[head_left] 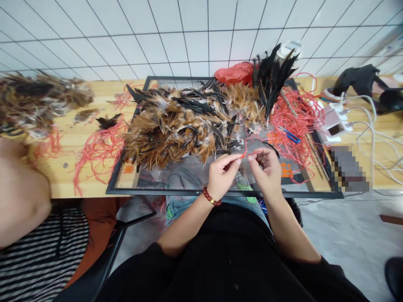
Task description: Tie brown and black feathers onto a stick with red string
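My left hand, with a dark red bead bracelet at its wrist, pinches a piece of red string between thumb and fingertips. Close beside it, my right hand has its thumb and fingers closed on the same string. A thin black feather curves at the right hand's fingers; whether it is held I cannot tell. Beyond both hands lies a large heap of brown and black feathers on a black-framed glass panel. To the right, blue thread snips rest on tangled red string.
A co-worker's arm reaches in at the left, near another feather pile. Loose red string lies between us. A red plastic bag sits by the tiled wall. On the right are a white charger with cables and a blurred-out object.
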`<state>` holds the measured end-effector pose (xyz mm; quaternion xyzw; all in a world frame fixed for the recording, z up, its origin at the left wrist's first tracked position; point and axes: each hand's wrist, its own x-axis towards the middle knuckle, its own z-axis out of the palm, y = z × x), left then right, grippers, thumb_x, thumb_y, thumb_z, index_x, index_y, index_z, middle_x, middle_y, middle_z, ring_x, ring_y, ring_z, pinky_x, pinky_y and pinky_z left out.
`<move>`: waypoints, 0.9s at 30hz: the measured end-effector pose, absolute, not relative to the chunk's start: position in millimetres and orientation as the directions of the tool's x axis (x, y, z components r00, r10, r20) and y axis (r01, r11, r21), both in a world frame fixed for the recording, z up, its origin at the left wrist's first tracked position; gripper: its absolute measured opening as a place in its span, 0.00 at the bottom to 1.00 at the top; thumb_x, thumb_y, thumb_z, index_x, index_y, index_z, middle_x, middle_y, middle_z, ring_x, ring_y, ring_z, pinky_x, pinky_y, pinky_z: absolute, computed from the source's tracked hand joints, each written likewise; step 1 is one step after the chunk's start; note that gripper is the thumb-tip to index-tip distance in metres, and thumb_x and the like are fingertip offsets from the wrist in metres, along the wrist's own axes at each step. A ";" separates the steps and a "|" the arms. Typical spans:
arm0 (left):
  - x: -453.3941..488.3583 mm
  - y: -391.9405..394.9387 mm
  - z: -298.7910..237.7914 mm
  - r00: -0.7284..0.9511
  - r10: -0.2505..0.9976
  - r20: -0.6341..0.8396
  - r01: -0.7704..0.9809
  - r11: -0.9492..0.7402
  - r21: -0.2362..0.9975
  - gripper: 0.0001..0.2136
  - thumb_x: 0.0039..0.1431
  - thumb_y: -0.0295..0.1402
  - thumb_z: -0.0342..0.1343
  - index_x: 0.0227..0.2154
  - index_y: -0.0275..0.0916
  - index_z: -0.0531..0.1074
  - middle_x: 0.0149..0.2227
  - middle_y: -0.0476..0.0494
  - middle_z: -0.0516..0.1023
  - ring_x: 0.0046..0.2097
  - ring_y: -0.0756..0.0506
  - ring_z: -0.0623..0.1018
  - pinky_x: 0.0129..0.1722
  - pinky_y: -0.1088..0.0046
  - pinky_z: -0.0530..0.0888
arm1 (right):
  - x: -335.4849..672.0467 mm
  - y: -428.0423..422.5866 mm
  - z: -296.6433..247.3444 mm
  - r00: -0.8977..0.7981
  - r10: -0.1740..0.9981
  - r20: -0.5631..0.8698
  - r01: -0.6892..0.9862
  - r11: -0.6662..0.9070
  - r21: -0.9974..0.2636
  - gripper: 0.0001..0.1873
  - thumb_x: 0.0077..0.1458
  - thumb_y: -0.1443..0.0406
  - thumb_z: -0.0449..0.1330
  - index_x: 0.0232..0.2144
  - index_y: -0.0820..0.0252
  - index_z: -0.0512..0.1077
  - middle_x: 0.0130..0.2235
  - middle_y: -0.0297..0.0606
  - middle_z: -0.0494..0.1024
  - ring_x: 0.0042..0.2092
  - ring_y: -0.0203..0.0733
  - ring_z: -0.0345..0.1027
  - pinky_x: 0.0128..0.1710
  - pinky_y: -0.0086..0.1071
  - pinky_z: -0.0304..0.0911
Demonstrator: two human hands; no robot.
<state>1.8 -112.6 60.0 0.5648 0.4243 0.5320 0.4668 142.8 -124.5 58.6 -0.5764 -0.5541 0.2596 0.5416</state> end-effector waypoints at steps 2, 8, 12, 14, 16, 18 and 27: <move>3.3 -112.8 57.6 0.059 0.973 0.223 -0.034 -0.222 0.975 0.09 0.60 0.34 0.59 0.39 0.40 0.81 0.34 0.44 0.80 0.36 0.49 0.76 0.39 0.72 0.73 | 140.7 -124.8 55.2 0.237 0.949 0.205 0.215 0.155 -0.964 0.10 0.57 0.57 0.62 0.38 0.56 0.72 0.34 0.36 0.75 0.33 0.37 0.68 0.34 0.32 0.68; 4.6 -110.4 54.2 0.008 0.947 0.321 0.026 -0.321 0.947 0.04 0.56 0.31 0.62 0.33 0.38 0.81 0.36 0.42 0.77 0.40 0.48 0.77 0.42 0.71 0.74 | 137.9 -124.0 55.5 0.176 0.941 0.291 0.277 0.236 -0.931 0.06 0.56 0.61 0.63 0.30 0.57 0.75 0.34 0.37 0.76 0.35 0.38 0.69 0.36 0.33 0.66; 0.7 -108.0 53.0 0.056 0.941 0.333 0.093 -0.337 0.937 0.04 0.56 0.29 0.61 0.32 0.39 0.80 0.37 0.42 0.78 0.41 0.47 0.77 0.46 0.68 0.74 | 136.1 -124.0 58.8 0.162 0.909 0.384 0.404 0.294 -0.866 0.05 0.57 0.64 0.61 0.28 0.57 0.74 0.33 0.37 0.76 0.34 0.38 0.69 0.34 0.34 0.66; -0.4 -108.0 52.4 0.076 0.944 0.320 0.123 -0.327 0.937 0.04 0.56 0.29 0.60 0.32 0.39 0.80 0.37 0.41 0.78 0.42 0.47 0.78 0.47 0.67 0.74 | 135.4 -124.5 58.6 0.150 0.899 0.411 0.447 0.309 -0.839 0.05 0.57 0.65 0.60 0.28 0.56 0.73 0.33 0.37 0.77 0.35 0.39 0.69 0.35 0.34 0.66; -0.7 -108.3 52.5 0.071 0.951 0.302 0.129 -0.309 0.942 0.04 0.56 0.30 0.60 0.32 0.38 0.80 0.38 0.41 0.78 0.43 0.47 0.78 0.47 0.68 0.73 | 134.9 -125.3 57.7 0.129 0.881 0.456 0.508 0.336 -0.793 0.04 0.57 0.67 0.60 0.30 0.56 0.73 0.33 0.37 0.76 0.35 0.38 0.69 0.35 0.34 0.66; -0.9 -108.0 53.2 0.054 0.960 0.276 0.097 -0.281 0.955 0.04 0.57 0.31 0.61 0.33 0.37 0.80 0.38 0.41 0.78 0.43 0.47 0.77 0.47 0.69 0.73 | 134.3 -126.2 56.3 0.093 0.863 0.497 0.563 0.366 -0.741 0.03 0.57 0.69 0.59 0.32 0.56 0.73 0.34 0.37 0.76 0.34 0.38 0.69 0.35 0.33 0.66; -3.5 -103.4 49.4 0.084 0.993 -0.078 -0.363 0.104 0.926 0.08 0.52 0.36 0.65 0.29 0.36 0.75 0.33 0.48 0.74 0.34 0.53 0.71 0.38 0.76 0.69 | 137.9 -124.5 42.2 0.269 0.911 0.311 0.383 0.196 -0.903 0.02 0.57 0.66 0.57 0.33 0.58 0.70 0.32 0.34 0.74 0.33 0.36 0.66 0.37 0.32 0.63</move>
